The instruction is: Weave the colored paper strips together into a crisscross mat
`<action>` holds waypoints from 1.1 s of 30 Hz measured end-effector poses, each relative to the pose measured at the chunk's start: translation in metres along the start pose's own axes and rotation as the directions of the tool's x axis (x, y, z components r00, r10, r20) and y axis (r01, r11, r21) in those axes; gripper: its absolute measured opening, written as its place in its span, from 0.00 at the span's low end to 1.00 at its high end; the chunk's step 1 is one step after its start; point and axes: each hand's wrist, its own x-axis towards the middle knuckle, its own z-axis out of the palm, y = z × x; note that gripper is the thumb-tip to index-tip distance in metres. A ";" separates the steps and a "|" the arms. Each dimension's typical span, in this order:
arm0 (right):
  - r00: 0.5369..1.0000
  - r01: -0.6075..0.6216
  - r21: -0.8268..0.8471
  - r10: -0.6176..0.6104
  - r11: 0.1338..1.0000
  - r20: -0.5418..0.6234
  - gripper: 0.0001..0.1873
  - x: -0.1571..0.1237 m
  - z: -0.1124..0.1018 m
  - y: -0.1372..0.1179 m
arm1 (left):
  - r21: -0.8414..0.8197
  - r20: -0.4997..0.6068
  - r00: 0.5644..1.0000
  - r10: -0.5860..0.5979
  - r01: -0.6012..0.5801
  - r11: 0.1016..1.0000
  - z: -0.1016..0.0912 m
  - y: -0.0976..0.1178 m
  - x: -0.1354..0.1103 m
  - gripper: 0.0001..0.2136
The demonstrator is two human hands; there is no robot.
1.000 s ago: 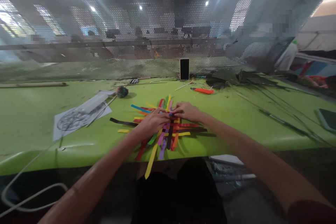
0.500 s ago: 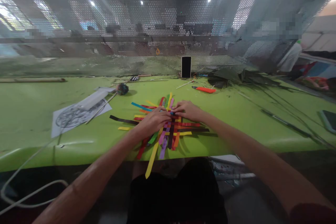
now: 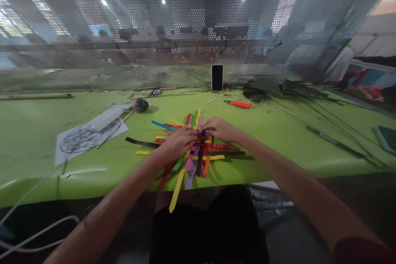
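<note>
Paper strips (image 3: 198, 154) in red, yellow, purple, black, blue and green are seen interlaced into a flat woven patch on the green bench (image 3: 293, 140), near its front edge; loose ends fan outward, and one yellow end hangs over the edge. No container is seen on the bench. The left hand (image 3: 177, 142) is laid on the weave's left part, fingers bent, and the right hand (image 3: 219, 128) is pressed on its far part, fingertips nearly meeting. Whether either grip is closed on a strip cannot be told. A printed sheet (image 3: 88, 136) is lying to the left, an orange-handled tool (image 3: 239, 104) and an upright phone (image 3: 217, 77) beyond.
</note>
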 end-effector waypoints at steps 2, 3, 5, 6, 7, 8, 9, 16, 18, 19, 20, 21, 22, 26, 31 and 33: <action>0.996 -0.032 0.024 0.034 0.999 -0.083 0.12 -0.004 -0.014 -0.006 | -0.010 -0.034 0.999 -0.013 0.013 1.000 -0.007 0.006 0.001 0.11; 0.987 -0.063 0.026 0.066 0.998 -0.143 0.12 -0.009 -0.022 -0.010 | -0.017 -0.063 0.998 -0.021 0.020 1.000 -0.013 0.010 0.000 0.11; 0.975 -0.109 0.038 0.115 0.993 -0.188 0.11 -0.027 -0.036 -0.017 | -0.046 -0.121 0.992 -0.044 0.038 0.998 -0.027 0.022 -0.008 0.12; 0.976 -0.123 0.069 0.133 0.990 -0.173 0.10 -0.039 -0.041 -0.020 | -0.065 -0.151 0.987 -0.056 0.047 0.997 -0.035 0.029 -0.016 0.12; 0.980 -0.135 0.111 0.150 0.985 -0.134 0.10 -0.052 -0.044 -0.023 | -0.084 -0.155 0.984 -0.087 0.075 0.994 -0.043 0.036 -0.026 0.12; 0.981 -0.145 0.133 0.160 0.980 -0.107 0.10 -0.065 -0.045 -0.024 | -0.106 -0.142 0.982 -0.127 0.112 0.988 -0.050 0.042 -0.038 0.12; 0.981 -0.159 0.137 0.172 0.978 -0.089 0.10 -0.078 -0.044 -0.025 | -0.136 -0.125 0.977 -0.170 0.153 0.979 -0.056 0.047 -0.051 0.12; 0.972 -0.229 0.096 0.233 0.969 -0.024 0.13 -0.090 -0.043 -0.006 | -0.155 -0.126 0.955 -0.268 0.248 0.956 -0.064 0.058 -0.086 0.14; 0.967 -0.256 0.065 0.255 0.964 0.026 0.16 -0.069 -0.043 0.000 | -0.160 -0.105 0.967 -0.230 0.212 0.964 -0.060 0.057 -0.064 0.12; 0.963 -0.266 0.055 0.262 0.962 0.065 0.18 -0.057 -0.042 0.002 | -0.151 -0.080 0.974 -0.213 0.200 0.968 -0.057 0.057 -0.050 0.10; 0.959 -0.272 0.039 0.267 0.962 0.099 0.21 -0.047 -0.039 0.003 | -0.130 -0.056 0.981 -0.184 0.176 0.976 -0.053 0.056 -0.036 0.10; 0.957 -0.266 0.018 0.262 0.964 0.123 0.24 -0.039 -0.035 0.004 | -0.109 -0.038 0.986 -0.159 0.154 0.982 -0.049 0.054 -0.022 0.10; 0.958 -0.253 -0.007 0.251 0.967 0.137 0.26 -0.032 -0.031 0.004 | -0.086 0.011 0.989 -0.149 0.150 0.985 -0.043 0.051 -0.009 0.09; 0.971 -0.207 -0.121 0.219 0.971 0.095 0.21 -0.027 -0.015 0.001 | 0.050 0.117 0.985 -0.124 0.119 0.992 -0.019 0.036 0.020 0.20; 0.990 -0.122 -0.232 0.136 0.965 0.046 0.17 -0.036 -0.008 -0.003 | 0.039 0.152 0.978 -0.146 0.141 0.989 0.004 0.026 0.016 0.28; 0.994 -0.065 -0.284 0.086 0.957 0.063 0.17 -0.037 -0.007 -0.004 | 0.036 0.145 0.979 -0.145 0.141 0.989 0.007 0.026 0.013 0.28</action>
